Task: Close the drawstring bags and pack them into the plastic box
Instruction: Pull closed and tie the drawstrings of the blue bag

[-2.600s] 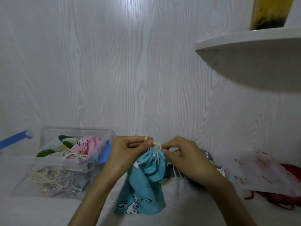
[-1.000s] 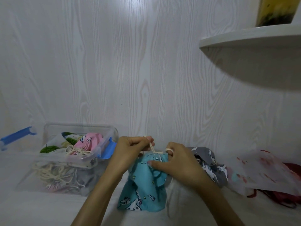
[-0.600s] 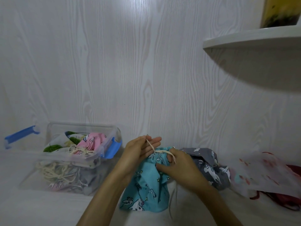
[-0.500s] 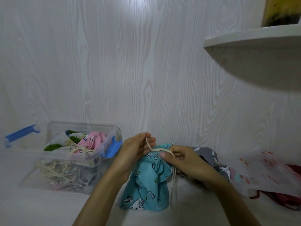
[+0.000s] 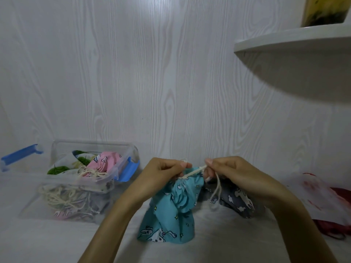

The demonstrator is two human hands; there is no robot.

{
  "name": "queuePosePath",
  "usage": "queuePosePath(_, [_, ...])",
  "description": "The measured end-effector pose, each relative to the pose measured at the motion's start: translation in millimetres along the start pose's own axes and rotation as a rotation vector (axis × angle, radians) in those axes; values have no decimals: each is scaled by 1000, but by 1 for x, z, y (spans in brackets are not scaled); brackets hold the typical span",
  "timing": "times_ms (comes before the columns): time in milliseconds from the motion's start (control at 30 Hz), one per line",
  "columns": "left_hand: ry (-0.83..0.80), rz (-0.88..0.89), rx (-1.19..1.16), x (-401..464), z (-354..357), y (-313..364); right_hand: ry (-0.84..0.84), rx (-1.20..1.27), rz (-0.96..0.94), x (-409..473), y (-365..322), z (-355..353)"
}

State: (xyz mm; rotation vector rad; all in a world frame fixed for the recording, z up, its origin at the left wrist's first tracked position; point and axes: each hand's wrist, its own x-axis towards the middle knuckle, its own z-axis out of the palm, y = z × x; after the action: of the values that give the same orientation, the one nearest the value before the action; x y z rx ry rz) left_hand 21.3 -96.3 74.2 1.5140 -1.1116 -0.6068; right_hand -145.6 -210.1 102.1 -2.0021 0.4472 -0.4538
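both hands are up at the mouth of the teal drawstring bag [image 5: 171,211], which stands upright on the white surface [image 5: 47,242] near the middle of the scene. the left hand [image 5: 163,174] has its fingers curled and pinches the cream drawstring [image 5: 195,171] at the left side of the gathered opening. the right hand [image 5: 230,172] pinches the same cord on the right, thumb and fingertip together, and the cord runs taut in a short slanting line between the two hands. loose cord ends hang down below the right hand, in front of a grey printed bag [image 5: 237,200] that lies slumped just right of and behind the teal one.

over on the left sits the clear plastic box [image 5: 121,149], open, with blue latches. inside it, a pink bag [image 5: 106,162] lies on top near the right wall, green-patterned fabric [image 5: 58,169] to its left, and tangled cream cords [image 5: 62,196] show through the near wall lower down.

far right, a thin white sheet with red marks [image 5: 315,196] covers something dark red [image 5: 340,226]. high on the right a white shelf [image 5: 294,37] sticks out from the wood-grain wall, carrying a yellowish container [image 5: 326,10].
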Motion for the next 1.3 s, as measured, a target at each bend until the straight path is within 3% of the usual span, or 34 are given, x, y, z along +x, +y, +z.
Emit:
queuePosePath(167, [-327, 22, 260, -1, 16, -4, -153, 5, 123, -10, -8, -9])
queuePosePath(267, [-435, 60, 340, -4, 21, -7, -49, -90, 154, -12, -7, -19])
queuePosePath(433, [-511, 101, 408, -9, 31, -9, 271, 70, -98, -4, -6, -14])
queuePosePath(533, [-551, 106, 444, -8, 33, -11, 277, -62, -255, 3, -3, -5])
queuePosePath(600, [-597, 88, 420, -9, 33, -7, 249, -156, -236, 8, 7, 0])
queuePosePath(733, [-521, -37, 233, -5, 25, -2, 303, -242, -175, 9, 18, -5])
queuePosePath(867, [-408, -93, 94, -4, 15, 3, 39, -353, -215, 5, 19, -12])
queuePosePath(933, [-371, -104, 59, -3, 11, 5, -9, -392, -243, 6, 20, -10])
queuePosePath(1100, [-337, -145, 17, -2, 10, 9, 66, -365, -295, 13, 24, 6])
queuePosePath(1233, [-298, -214, -8, -1, 8, 8, 202, -487, -328, 18, 25, 16])
queuePosePath(1300, [-258, -259, -37, -2, 5, 7, 223, -381, -297, 20, 24, 19])
